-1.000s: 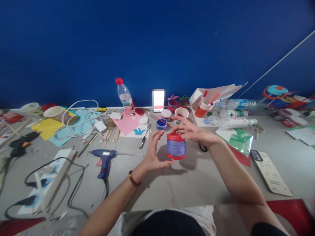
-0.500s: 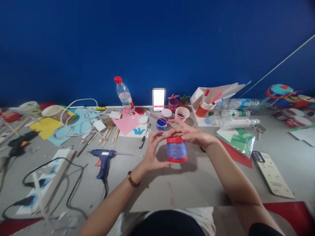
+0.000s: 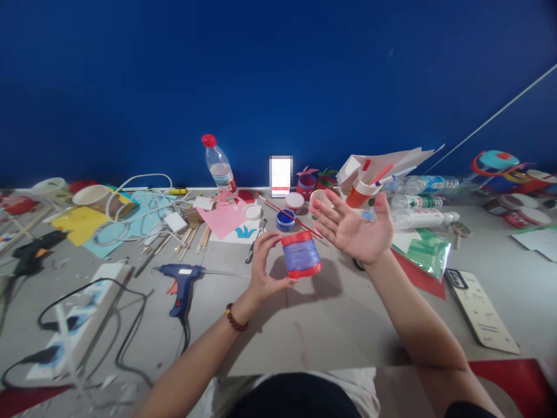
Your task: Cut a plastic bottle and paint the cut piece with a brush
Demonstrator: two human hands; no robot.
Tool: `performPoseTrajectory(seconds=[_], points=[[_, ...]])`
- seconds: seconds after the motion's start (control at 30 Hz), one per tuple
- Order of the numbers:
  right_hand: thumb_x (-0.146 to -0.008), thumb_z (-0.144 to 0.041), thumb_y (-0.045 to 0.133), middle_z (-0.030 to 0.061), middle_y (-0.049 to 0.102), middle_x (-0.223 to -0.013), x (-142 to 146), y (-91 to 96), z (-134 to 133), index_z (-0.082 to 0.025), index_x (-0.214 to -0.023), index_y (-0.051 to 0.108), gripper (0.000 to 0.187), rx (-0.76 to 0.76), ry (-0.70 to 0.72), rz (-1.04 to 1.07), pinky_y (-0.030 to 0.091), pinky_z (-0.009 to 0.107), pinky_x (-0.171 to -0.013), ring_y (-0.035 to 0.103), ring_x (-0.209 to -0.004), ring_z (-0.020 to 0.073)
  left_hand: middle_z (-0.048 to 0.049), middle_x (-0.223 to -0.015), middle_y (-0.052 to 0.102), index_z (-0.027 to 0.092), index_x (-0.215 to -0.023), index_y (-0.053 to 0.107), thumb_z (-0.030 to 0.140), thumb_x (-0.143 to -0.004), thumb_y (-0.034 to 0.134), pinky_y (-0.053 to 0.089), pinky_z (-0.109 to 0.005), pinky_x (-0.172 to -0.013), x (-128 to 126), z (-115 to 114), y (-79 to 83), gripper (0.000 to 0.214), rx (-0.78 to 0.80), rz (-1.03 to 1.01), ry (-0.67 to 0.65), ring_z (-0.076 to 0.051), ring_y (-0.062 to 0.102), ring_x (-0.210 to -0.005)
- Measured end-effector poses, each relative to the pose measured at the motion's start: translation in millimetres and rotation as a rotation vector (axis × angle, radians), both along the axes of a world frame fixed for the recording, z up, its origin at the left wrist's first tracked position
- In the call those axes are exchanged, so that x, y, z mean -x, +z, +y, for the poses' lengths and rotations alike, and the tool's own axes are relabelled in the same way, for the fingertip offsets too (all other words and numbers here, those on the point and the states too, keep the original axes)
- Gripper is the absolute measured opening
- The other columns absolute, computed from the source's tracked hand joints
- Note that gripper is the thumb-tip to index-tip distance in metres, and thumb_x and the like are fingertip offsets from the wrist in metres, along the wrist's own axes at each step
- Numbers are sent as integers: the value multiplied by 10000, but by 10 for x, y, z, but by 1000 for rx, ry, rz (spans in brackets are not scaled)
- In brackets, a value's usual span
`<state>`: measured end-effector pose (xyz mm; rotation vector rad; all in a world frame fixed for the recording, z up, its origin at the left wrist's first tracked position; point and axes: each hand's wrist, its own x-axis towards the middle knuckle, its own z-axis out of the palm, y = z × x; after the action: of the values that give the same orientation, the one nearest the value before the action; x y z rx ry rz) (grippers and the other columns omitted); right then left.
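A short round cup, painted blue-purple with red bands at top and bottom, is held above the table, slightly tilted. My left hand grips it between the thumb at the lower rim and the fingers at the upper rim. To the right, my right hand is open, palm turned up and fingers spread, apart from the cup. Behind the cup stands an open jar of blue paint. A red paintbrush lies beside the jar. My right hand partly hides a paper cup.
A blue glue gun and a white power strip with cables lie at left. Several plastic bottles, a cup of pens and a phone are at right. A red-capped bottle stands at the back.
My right hand has let go of the painted cup, moved right and turned palm up. The cup has shifted a little left and up, tilting in my left hand.
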<state>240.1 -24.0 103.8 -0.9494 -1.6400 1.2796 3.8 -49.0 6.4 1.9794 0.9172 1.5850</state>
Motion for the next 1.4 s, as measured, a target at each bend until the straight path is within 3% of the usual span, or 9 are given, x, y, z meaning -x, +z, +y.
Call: performPoseTrajectory(seconds=[0.13,0.33,0.5,0.57,0.67,0.77,1.03,1.4], points=[[-956,-720,110,105,428,-1579,10,-6,-30,-287,-1601,73,778,-61,54,-79,516,486,-1023,508,-1389,237,-135,-1286,522,283,-1367,483,750,-741,653,512,-478,-928,-5,9,8,799,-36,10,24,-318,529,-1205],[-950,-730,100,93,439,-1574,21,3,-58,-308,-1598,83,774,-76,75,-89,509,491,-1024,515,-1381,247,-131,-1286,530,284,-1381,490,719,-749,675,506,-468,-931,-3,11,8,790,-51,-10,9,-310,525,-1203],[-937,-758,146,122,553,-1468,66,-34,-65,-289,-1518,344,773,-131,24,55,481,540,-1055,527,-1360,275,-133,-1285,527,288,-1387,482,721,-758,663,511,-474,-935,-2,6,5,785,-54,17,30,-311,529,-1206],[-934,-745,304,107,567,-1451,95,-56,-67,-292,-1392,497,673,-136,-35,136,434,517,-1117,500,-1384,264,-130,-1284,527,293,-1389,487,714,-754,674,509,-481,-947,-4,2,9,784,-58,26,18,-310,531,-1205],[-886,-569,630,70,583,-1427,128,-67,-70,-283,-1108,666,364,-66,-77,135,384,473,-1161,478,-1397,256,-127,-1283,529,295,-1391,503,711,-740,692,499,-492,-970,-12,-7,7,795,-48,31,-9,-310,528,-1206],[-831,-523,723,77,579,-1416,142,-57,-70,-248,-935,714,294,79,-35,70,424,471,-1108,506,-1355,282,-130,-1283,529,288,-1396,501,704,-728,710,502,-499,-971,-19,-11,-11,815,-50,37,-33,-313,531,-1204],[-814,-541,734,73,600,-1378,150,-96,-56,-221,-776,657,332,307,71,67,454,441,-1037,520,-1313,266,-142,-1315,507,285,-1399,499,686,-720,730,521,-492,-948,-9,-16,-45,821,-9,77,-98,-315,538,-1211],[-768,-599,758,99,611,-1314,189,-157,-33,-196,-700,554,457,351,127,105,479,404,-959,546,-1231,272,-144,-1336,481,287,-1408,505,669,-702,757,516,-518,-958,-12,-21,-71,842,19,71,-149,-328,520,-1234]])
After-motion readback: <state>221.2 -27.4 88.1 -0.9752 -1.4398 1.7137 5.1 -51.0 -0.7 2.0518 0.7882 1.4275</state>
